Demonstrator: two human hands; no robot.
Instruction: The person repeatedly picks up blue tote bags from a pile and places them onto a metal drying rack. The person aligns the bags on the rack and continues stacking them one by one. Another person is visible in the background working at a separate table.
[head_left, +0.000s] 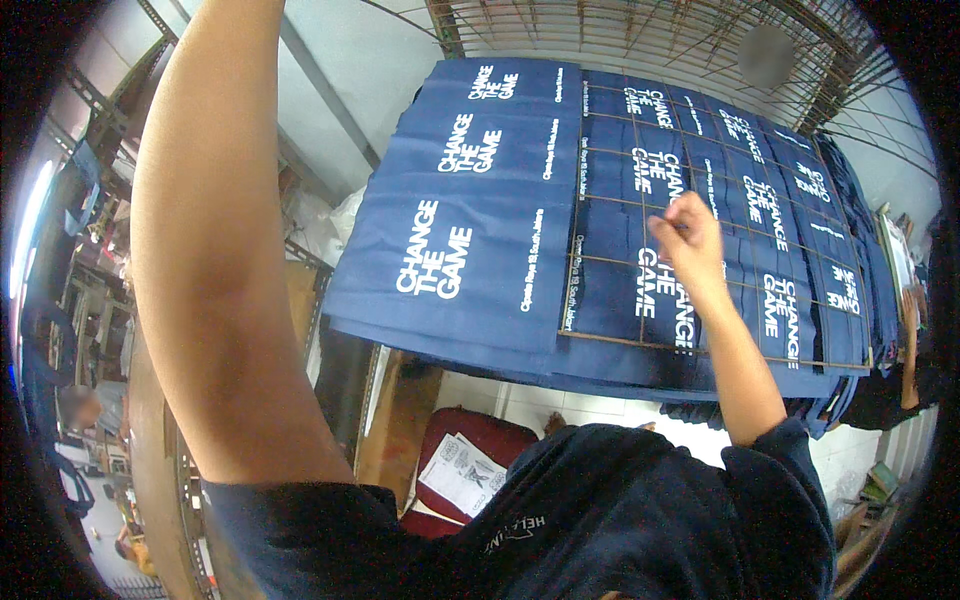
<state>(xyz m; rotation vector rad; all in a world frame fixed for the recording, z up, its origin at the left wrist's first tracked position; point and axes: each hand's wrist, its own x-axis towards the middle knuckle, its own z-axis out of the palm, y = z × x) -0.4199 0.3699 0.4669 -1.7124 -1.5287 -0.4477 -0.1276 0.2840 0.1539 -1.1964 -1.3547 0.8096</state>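
Note:
My left arm [215,250] reaches up past the top edge, so my left hand is out of sight. Over a wire drying rack [625,341], my right hand [692,240] hovers or rests with fingers curled in and the thumb bent toward them. Anything between those fingers is too small or blurred to make out. Navy fabric panels [500,225] with white printed lettering lie in a column to the left of my right hand. More navy printed panels [755,290] lie beneath and beyond the thin wires.
Stacked wire racks [650,30] rise at the back. Below the panels stands a dark red chair [505,432] with printed papers [462,475] on it. Another person's arm [909,340] shows at the far right. Metal shelving [90,75] runs along the left.

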